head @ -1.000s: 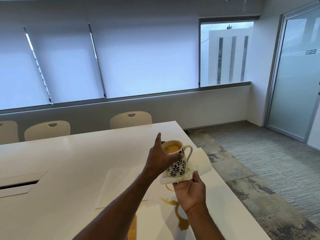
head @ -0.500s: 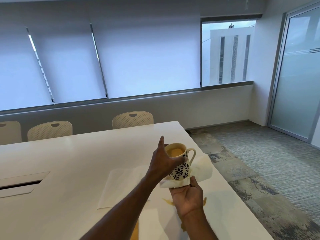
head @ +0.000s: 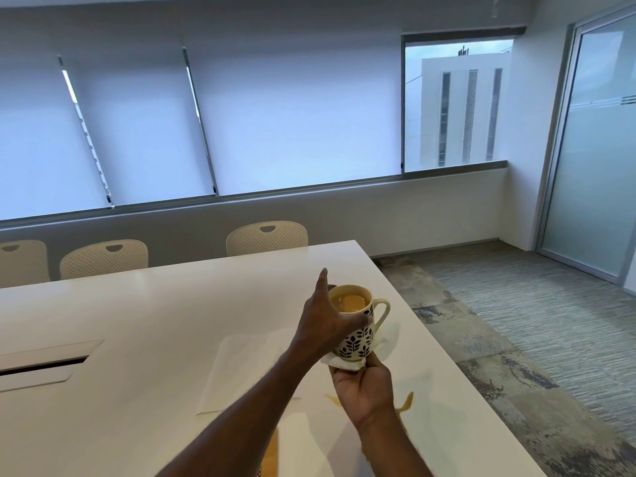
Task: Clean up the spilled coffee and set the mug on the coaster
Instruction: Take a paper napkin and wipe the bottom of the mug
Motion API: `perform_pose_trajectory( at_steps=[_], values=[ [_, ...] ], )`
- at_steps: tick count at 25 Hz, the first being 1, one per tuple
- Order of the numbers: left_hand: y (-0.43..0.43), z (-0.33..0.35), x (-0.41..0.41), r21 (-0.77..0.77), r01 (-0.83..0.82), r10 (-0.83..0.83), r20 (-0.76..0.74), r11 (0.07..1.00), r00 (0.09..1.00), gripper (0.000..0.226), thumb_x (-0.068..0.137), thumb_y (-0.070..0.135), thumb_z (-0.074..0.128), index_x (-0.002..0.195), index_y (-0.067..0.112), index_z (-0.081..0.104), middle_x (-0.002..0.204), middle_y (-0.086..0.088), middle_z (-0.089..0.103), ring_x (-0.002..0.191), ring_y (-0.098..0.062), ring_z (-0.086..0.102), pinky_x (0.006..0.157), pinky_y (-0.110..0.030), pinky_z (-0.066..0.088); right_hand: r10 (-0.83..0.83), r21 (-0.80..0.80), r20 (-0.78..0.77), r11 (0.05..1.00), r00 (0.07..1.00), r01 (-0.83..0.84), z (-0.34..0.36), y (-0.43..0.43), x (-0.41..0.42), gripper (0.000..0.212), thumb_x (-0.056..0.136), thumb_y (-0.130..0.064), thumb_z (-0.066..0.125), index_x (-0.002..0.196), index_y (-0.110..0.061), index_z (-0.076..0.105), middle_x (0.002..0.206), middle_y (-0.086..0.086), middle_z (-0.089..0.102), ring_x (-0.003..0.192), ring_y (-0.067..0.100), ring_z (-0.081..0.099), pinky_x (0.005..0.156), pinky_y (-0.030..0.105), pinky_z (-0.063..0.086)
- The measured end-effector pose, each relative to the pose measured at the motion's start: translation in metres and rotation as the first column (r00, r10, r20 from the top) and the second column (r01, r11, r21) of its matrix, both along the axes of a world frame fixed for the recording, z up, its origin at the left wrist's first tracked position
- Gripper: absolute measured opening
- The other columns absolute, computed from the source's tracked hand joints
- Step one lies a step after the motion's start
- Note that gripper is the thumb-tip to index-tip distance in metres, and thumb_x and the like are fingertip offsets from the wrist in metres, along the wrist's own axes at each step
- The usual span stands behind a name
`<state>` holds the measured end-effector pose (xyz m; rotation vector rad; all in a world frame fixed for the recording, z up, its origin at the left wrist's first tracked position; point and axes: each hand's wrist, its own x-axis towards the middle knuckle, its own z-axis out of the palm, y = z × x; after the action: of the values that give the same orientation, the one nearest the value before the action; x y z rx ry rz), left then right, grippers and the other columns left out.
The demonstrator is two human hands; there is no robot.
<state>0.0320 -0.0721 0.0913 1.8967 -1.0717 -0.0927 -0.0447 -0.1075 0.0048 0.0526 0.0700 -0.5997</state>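
I am gripping the mug (head: 358, 333) around its body with my left hand (head: 325, 327) (there is coffee inside), holding it above the table (head: 137, 321). My right hand (head: 364, 390) is holding a tissue (head: 340, 362) against its base, over the spilled coffee (head: 406, 401).

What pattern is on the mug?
Dark blue leaf sprigs on a cream mug; the head view shows it clearly.

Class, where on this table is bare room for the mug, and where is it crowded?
Bare: the table between the cable hatch and flat napkin, and the far corner by the chairs. Crowded: the near edge, with spilled coffee by the right hand.
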Motion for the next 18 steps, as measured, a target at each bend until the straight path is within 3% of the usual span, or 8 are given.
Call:
perform_pose_trajectory(
  at_steps=[4, 7, 9, 18],
  values=[
    [0.007, -0.002, 0.004, 0.007, -0.017, 0.017, 0.01, 1.0, 1.0, 0.115, 0.065, 0.046, 0.085, 0.152, 0.023, 0.014, 0.146, -0.004, 0.046, 0.126, -0.026, 0.052, 0.088, -0.026, 0.042, 0.046, -0.016, -0.033, 0.999, 0.998, -0.046, -0.008, 0.004, -0.002, 0.038, 0.103, -0.028, 0.037, 0.125, -0.005, 0.056, 0.11, 0.024, 0.07, 0.109, 0.04, 0.059, 0.078, 0.058, 0.056],
    [0.012, -0.004, 0.009, 0.002, -0.027, 0.027, -0.006, 1.0, 1.0, 0.116, 0.065, 0.045, 0.086, 0.153, 0.021, 0.014, 0.145, -0.005, 0.047, 0.126, -0.027, 0.051, 0.089, -0.028, 0.043, 0.067, -0.019, -0.066, 0.998, 0.996, -0.068, -0.016, 0.003, -0.009, 0.043, 0.104, -0.029, 0.034, 0.137, -0.007, 0.049, 0.135, 0.024, 0.057, 0.119, 0.044, 0.054, 0.091, 0.062, 0.048],
    [0.015, -0.004, 0.013, -0.009, -0.036, 0.036, -0.037, 0.999, 0.999, 0.117, 0.065, 0.044, 0.086, 0.153, 0.02, 0.014, 0.145, -0.007, 0.047, 0.125, -0.028, 0.052, 0.088, -0.028, 0.044, 0.073, -0.013, -0.085, 0.997, 0.994, -0.075, -0.022, 0.001, -0.014, 0.046, 0.103, -0.03, 0.033, 0.141, -0.007, 0.045, 0.141, 0.024, 0.052, 0.125, 0.045, 0.049, 0.096, 0.061, 0.04],
    [0.014, -0.005, 0.008, -0.021, -0.026, 0.024, -0.083, 0.999, 0.996, 0.12, 0.062, 0.046, 0.087, 0.153, 0.02, 0.013, 0.144, -0.006, 0.048, 0.125, -0.028, 0.052, 0.087, -0.028, 0.045, 0.023, -0.008, -0.144, 1.0, 0.989, -0.025, -0.014, -0.009, -0.022, 0.043, 0.103, -0.029, 0.036, 0.138, -0.008, 0.049, 0.119, 0.025, 0.066, 0.115, 0.045, 0.054, 0.102, 0.061, 0.035]
  ],
)
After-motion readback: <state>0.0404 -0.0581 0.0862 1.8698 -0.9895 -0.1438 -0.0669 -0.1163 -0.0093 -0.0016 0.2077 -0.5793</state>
